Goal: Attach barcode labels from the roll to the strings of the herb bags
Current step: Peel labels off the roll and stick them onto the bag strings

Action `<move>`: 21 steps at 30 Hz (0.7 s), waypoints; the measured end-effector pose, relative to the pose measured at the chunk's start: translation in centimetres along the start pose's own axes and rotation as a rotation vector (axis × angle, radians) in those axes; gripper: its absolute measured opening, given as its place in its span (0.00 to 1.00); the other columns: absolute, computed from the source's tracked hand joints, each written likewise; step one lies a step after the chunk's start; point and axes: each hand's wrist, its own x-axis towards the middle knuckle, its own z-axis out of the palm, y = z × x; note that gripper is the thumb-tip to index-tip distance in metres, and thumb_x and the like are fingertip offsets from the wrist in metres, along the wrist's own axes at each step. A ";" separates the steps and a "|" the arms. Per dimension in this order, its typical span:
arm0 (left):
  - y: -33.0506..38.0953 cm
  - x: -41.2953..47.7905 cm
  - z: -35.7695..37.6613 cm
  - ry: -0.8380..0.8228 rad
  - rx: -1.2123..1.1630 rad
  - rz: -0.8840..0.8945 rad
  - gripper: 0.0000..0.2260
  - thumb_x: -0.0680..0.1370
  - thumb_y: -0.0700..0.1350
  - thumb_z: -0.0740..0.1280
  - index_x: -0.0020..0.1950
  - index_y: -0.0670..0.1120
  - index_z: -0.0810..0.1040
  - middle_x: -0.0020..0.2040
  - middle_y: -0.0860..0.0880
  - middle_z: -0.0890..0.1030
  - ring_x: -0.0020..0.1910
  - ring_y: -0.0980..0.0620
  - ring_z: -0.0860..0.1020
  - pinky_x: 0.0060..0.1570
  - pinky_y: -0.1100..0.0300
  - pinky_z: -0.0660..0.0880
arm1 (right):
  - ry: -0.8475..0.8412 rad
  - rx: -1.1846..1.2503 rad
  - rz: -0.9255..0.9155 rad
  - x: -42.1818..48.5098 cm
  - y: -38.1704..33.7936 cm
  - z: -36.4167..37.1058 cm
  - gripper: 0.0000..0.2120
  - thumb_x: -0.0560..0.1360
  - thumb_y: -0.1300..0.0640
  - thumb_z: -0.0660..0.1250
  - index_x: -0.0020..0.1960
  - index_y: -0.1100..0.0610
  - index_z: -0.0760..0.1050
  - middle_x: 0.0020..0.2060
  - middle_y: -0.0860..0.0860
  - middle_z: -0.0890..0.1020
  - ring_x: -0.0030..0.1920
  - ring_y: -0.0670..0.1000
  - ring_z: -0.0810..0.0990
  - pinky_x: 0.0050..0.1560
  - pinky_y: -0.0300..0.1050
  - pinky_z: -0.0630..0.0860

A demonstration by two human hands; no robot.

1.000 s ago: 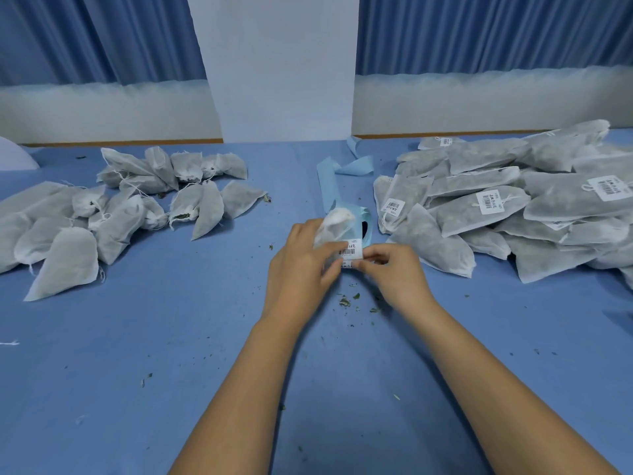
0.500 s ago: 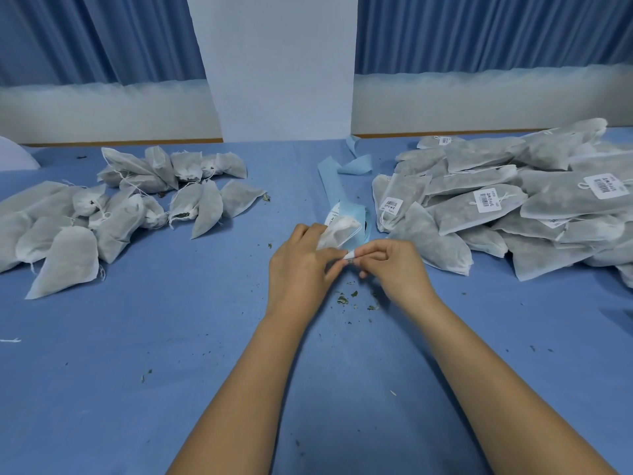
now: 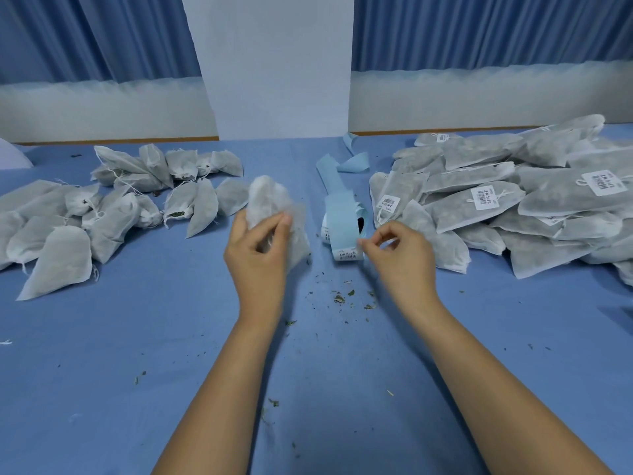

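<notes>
The left hand (image 3: 255, 258) grips a white herb bag (image 3: 270, 204) and holds it up; the bag looks blurry. The right hand (image 3: 400, 262) pinches the loose end of the label roll (image 3: 342, 231), maybe one sticker. The roll lies on the blue table (image 3: 154, 337) at twelve o'clock. Plain bags (image 3: 102, 214) sit at ten o'clock and tagged bags (image 3: 513, 207) at two.

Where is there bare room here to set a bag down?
The near table beside both forearms is bare but for herb crumbs. Unlabelled bags crowd the left, labelled bags the right; the label roll and the bag in the left hand fill the middle.
</notes>
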 end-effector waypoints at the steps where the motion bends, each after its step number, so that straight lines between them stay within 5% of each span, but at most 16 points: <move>1: 0.1 -0.3 0.2 -0.051 0.040 0.068 0.05 0.76 0.42 0.71 0.49 0.50 0.84 0.39 0.61 0.69 0.34 0.61 0.69 0.37 0.72 0.65 | -0.045 0.138 -0.003 -0.1 -0.5 -0.1 0.13 0.74 0.52 0.70 0.32 0.52 0.75 0.28 0.44 0.78 0.27 0.46 0.72 0.34 0.42 0.70; 4: 0.2 -0.8 0.7 -0.182 0.174 0.296 0.08 0.75 0.40 0.71 0.53 0.48 0.84 0.46 0.60 0.72 0.42 0.53 0.73 0.42 0.67 0.67 | -0.237 0.501 0.070 -0.8 -1.9 -0.5 0.18 0.78 0.50 0.65 0.33 0.59 0.79 0.30 0.51 0.82 0.24 0.47 0.72 0.33 0.34 0.71; 9: -0.3 -1.0 0.9 -0.279 0.255 0.469 0.08 0.75 0.42 0.71 0.52 0.44 0.85 0.50 0.51 0.75 0.49 0.52 0.74 0.50 0.69 0.68 | -0.304 0.576 0.117 -0.7 -1.9 -1.0 0.11 0.76 0.58 0.67 0.36 0.58 0.80 0.33 0.48 0.83 0.26 0.44 0.71 0.34 0.29 0.70; 15: 0.3 -0.8 0.7 -0.366 0.172 0.241 0.18 0.71 0.47 0.75 0.60 0.45 0.82 0.53 0.53 0.72 0.56 0.52 0.74 0.57 0.64 0.70 | -0.250 0.576 0.194 -0.4 -1.6 -1.1 0.15 0.75 0.62 0.63 0.30 0.54 0.75 0.28 0.47 0.77 0.29 0.45 0.69 0.33 0.31 0.68; 18: 0.7 -1.0 0.5 -0.331 0.065 0.172 0.12 0.78 0.45 0.67 0.61 0.49 0.79 0.50 0.57 0.70 0.48 0.64 0.72 0.47 0.73 0.67 | -0.045 0.634 0.218 0.4 -1.6 -1.8 0.13 0.73 0.64 0.60 0.30 0.55 0.68 0.25 0.47 0.71 0.28 0.45 0.66 0.31 0.35 0.63; 21: 0.7 -1.1 0.4 -0.315 0.024 0.132 0.13 0.81 0.37 0.61 0.62 0.48 0.79 0.49 0.56 0.71 0.45 0.64 0.72 0.45 0.73 0.67 | -0.044 0.738 0.039 0.3 -1.9 -2.3 0.09 0.70 0.60 0.61 0.31 0.55 0.67 0.26 0.47 0.69 0.28 0.44 0.65 0.32 0.34 0.64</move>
